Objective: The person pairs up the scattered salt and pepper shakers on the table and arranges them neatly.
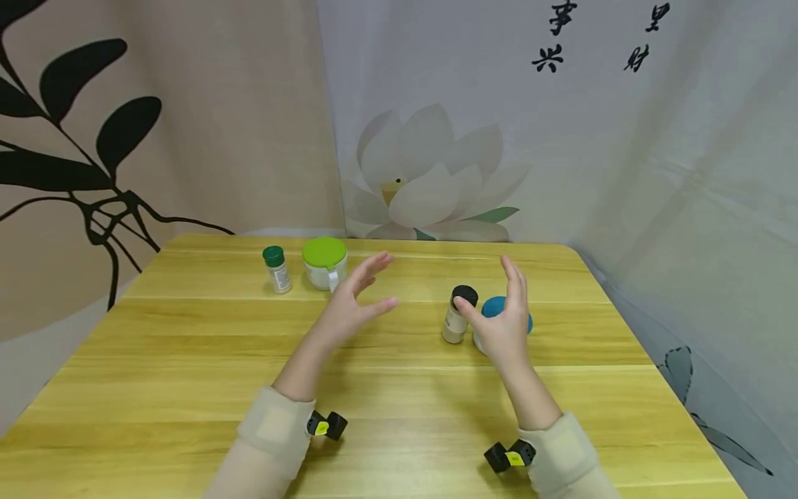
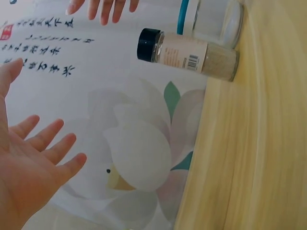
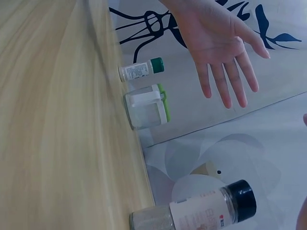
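My left hand [image 1: 349, 312] hovers above the table with fingers spread and nothing in it, its palm toward the right hand. To its left stands a clear jar with a lime-green lid [image 1: 325, 253] and a handle, beside a small shaker bottle with a dark green cap [image 1: 277, 270]. My right hand [image 1: 506, 326] is also raised with fingers apart, holding nothing. It partly hides a jar with a blue lid [image 1: 494, 306]. Just left of that hand stands a black-capped spice bottle [image 1: 456, 322], upright; its label and pale contents show in the left wrist view.
All the containers stand on a light wooden table [image 1: 187, 360], toward its far side. Behind the far edge hangs a pale curtain [image 1: 430, 62] printed with a lotus and dark characters. Each wrist bears a strapped-on camera [image 1: 327, 425].
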`<move>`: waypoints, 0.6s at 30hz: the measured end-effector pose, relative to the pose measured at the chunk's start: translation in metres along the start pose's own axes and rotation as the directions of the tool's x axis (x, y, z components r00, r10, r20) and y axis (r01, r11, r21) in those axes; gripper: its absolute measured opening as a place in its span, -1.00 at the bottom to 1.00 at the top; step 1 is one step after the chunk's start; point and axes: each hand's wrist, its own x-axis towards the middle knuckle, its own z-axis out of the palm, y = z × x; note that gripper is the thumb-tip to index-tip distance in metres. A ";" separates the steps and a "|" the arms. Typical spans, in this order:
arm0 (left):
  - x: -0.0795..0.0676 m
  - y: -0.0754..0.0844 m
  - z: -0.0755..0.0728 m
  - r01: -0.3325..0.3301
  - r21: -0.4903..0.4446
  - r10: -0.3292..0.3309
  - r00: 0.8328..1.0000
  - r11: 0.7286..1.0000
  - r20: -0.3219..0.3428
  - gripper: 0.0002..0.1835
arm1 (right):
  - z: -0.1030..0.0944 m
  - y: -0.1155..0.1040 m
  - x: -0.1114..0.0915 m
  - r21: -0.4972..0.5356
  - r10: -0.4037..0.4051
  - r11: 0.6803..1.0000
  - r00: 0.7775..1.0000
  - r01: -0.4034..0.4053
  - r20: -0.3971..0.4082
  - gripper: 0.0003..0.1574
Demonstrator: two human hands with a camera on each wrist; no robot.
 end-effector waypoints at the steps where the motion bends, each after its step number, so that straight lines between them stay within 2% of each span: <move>1: 0.000 0.000 -0.001 -0.007 0.002 0.007 1.000 1.000 -0.001 -0.23 | 0.001 -0.001 0.000 0.006 0.001 1.000 1.000 -0.001 0.000 0.16; 5: -0.002 0.001 -0.008 -0.024 0.007 0.024 1.000 1.000 -0.014 -0.24 | 0.004 -0.005 0.002 0.011 -0.001 1.000 1.000 0.001 0.006 0.16; 15: -0.003 0.006 -0.028 -0.012 0.068 0.017 0.997 0.998 -0.077 -0.23 | 0.016 -0.005 0.002 0.016 -0.021 1.000 1.000 0.021 0.005 0.15; 18: -0.003 0.012 -0.032 -0.029 0.071 0.035 0.996 0.997 -0.086 -0.23 | 0.018 -0.006 0.002 0.019 -0.018 1.000 1.000 0.018 0.007 0.15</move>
